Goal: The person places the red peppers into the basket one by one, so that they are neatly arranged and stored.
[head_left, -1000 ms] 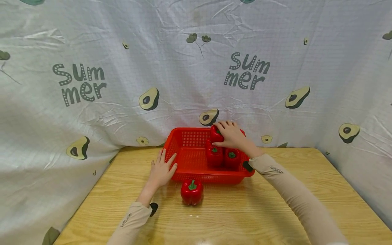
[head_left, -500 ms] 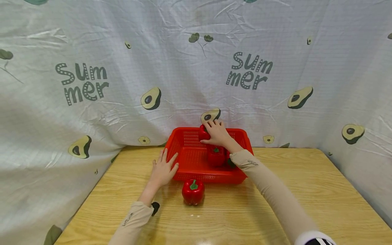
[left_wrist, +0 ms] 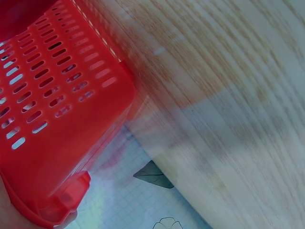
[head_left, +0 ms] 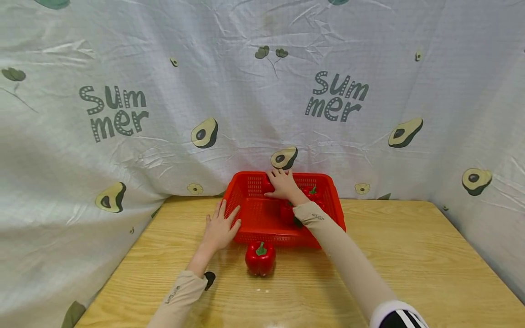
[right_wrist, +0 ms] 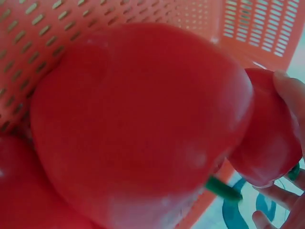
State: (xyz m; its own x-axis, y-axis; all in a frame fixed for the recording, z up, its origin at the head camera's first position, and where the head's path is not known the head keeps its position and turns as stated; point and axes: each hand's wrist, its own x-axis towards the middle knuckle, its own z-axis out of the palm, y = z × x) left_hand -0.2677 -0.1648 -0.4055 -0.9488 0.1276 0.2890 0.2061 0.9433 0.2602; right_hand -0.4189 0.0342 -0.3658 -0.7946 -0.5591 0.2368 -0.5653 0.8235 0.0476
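A red plastic basket [head_left: 262, 238] stands on the wooden table. Inside it, near the back wall, my right hand [head_left: 284, 186] grips a red bell pepper [right_wrist: 267, 131], with fingers and thumb at its sides. Two more red bell peppers are to the right in the basket: one [head_left: 286, 212] partly behind my forearm, another [head_left: 312, 193] with its green stem showing. My left hand [head_left: 220, 231] rests its spread, fairly straight fingers on the basket's left rim. In front of the basket a red bell pepper [head_left: 260, 259] sits upright on the table.
Behind the table [head_left: 377, 255] hangs a white cloth [head_left: 246, 105] printed with avocados and lettering, close to the basket's back wall. The same cloth runs along both sides.
My right hand has carried its bell pepper leftward along the back of the basket and lowered it. My left hand has kept its place on the rim.
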